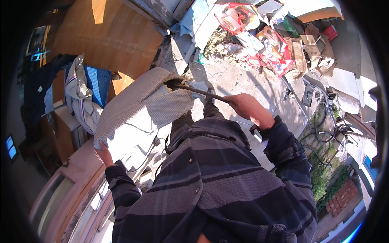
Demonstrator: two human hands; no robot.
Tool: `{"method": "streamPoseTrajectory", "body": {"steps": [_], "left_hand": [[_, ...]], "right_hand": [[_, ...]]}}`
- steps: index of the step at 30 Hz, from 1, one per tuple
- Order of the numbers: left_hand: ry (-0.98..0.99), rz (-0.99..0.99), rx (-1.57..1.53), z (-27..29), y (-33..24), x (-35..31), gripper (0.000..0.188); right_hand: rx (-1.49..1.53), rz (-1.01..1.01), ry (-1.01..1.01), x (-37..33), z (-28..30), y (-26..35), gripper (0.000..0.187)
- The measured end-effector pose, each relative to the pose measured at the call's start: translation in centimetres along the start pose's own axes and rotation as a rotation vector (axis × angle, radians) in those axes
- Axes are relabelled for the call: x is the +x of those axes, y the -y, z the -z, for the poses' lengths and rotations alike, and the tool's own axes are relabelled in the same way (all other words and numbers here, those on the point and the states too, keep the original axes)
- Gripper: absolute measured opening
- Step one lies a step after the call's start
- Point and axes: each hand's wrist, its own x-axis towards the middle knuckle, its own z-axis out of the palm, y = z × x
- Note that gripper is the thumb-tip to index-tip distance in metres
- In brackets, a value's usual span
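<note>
A long beige padded piece covered in knobbly cloth (pixel 133 95), perhaps a sofa cushion or armrest, slants across the left of my body. My left hand (pixel 104 154) grips its lower left edge, fingers curled round the cloth. At the far end the cover is torn, with ragged stuffing showing. Into that tear reaches the dark head of a long-handled tool (pixel 202 92); its kind I cannot make out. My right hand (pixel 248 107) is closed round the handle's near end, to the right of the padded piece.
Torn red and white bags (pixel 271 48) and flattened cardboard (pixel 312 50) lie at the far right. Black cables (pixel 322 125) tangle on the right. A wooden panel (pixel 117 34) stands far left, near a pale jacket (pixel 81 97). Wooden boards (pixel 73 186) lie lower left.
</note>
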Motion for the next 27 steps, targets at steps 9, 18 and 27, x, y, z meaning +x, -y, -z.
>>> {"method": "streamPoseTrajectory", "body": {"steps": [9, 18, 27], "left_hand": [[-0.074, -0.025, 0.152, 0.1, -2.3, -2.1, 0.076], [-0.128, 0.097, 0.221, -0.3, -5.9, -3.5, 0.074], [-0.14, 0.084, 0.179, 0.0, -7.5, -4.0, 0.072]], "right_hand": [[-0.171, -0.069, -0.094, -3.2, 2.3, -3.2, 0.029], [-0.031, -0.265, -0.151, -10.7, 11.8, -1.2, 0.028], [-0.203, 0.104, -0.111, 4.9, -2.8, 1.0, 0.027]]}}
